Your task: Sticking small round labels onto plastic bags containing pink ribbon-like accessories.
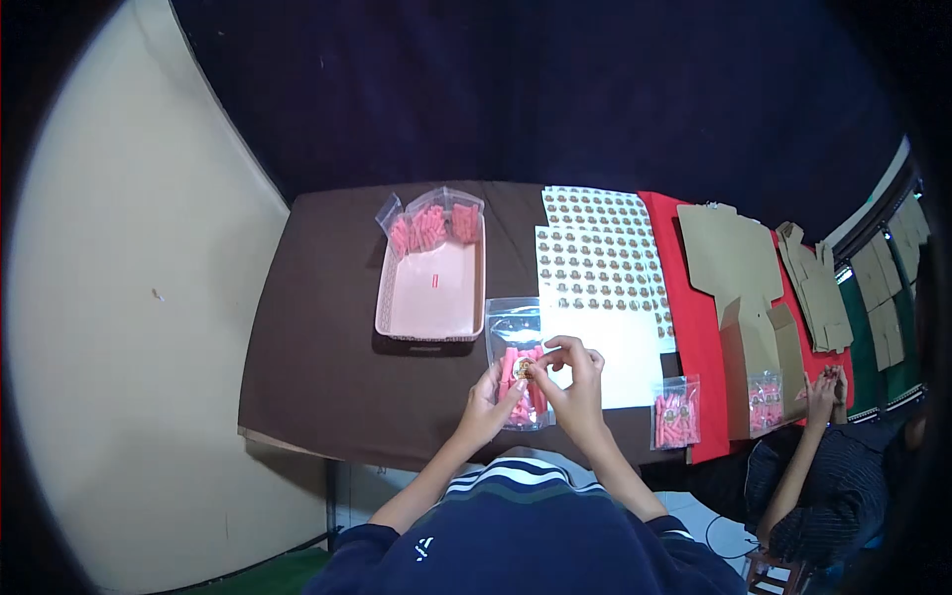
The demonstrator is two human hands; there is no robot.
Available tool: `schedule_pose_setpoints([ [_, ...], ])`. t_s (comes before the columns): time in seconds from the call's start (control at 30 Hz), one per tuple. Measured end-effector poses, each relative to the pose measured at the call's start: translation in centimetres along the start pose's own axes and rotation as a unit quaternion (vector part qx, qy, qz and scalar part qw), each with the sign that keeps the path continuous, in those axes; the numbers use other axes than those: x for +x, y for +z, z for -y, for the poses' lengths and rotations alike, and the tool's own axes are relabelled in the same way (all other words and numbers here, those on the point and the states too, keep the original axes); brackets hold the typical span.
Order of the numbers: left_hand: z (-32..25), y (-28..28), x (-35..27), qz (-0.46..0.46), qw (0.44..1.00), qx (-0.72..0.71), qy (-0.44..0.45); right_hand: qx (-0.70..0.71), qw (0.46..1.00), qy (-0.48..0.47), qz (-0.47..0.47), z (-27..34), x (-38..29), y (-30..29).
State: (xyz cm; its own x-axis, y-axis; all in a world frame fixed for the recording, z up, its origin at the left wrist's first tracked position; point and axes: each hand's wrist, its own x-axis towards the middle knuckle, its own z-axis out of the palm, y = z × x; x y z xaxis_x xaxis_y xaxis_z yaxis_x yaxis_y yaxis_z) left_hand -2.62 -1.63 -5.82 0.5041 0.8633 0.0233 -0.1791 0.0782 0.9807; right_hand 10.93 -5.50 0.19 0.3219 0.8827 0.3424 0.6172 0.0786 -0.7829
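Observation:
A clear zip pouch (515,324) of pink stick-shaped snacks lies in front of me at the table's near side. My left hand (489,407) holds its left side, the thumb lying across the front below a round sticker (523,368). The thumb and index finger of my right hand (579,383) pinch at the sticker's right edge, against the pouch front. Fingertips partly cover the sticker, so how much of it is stuck down cannot be seen. Just right of the pouch lie sheets of round stickers (591,260); the nearest sheet's lower part is bare white.
A pink plastic basket (431,305) holds several filled pouches (428,227) at its far end. Another filled pouch (675,416) with stickers lies to the right. Beyond it, an open cardboard box (736,372) and flattened cartons (814,290) rest on red cloth, near another person's hands (824,390).

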Motion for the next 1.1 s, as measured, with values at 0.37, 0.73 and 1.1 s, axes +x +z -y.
schedule_pose_setpoints([
  [0.37,1.4,-0.3,0.5,0.004,1.0,-0.03,-0.007,0.326,0.926,0.189,0.009,-3.2,-0.1,0.6],
  [0.73,1.4,0.1,0.6,0.009,0.997,-0.023,-0.072,0.263,0.939,0.205,0.088,-3.9,-1.6,2.1],
  [1.1,0.4,-0.4,1.1,0.023,0.998,0.047,-0.019,0.384,0.896,0.194,0.11,-4.9,-1.5,1.7],
])
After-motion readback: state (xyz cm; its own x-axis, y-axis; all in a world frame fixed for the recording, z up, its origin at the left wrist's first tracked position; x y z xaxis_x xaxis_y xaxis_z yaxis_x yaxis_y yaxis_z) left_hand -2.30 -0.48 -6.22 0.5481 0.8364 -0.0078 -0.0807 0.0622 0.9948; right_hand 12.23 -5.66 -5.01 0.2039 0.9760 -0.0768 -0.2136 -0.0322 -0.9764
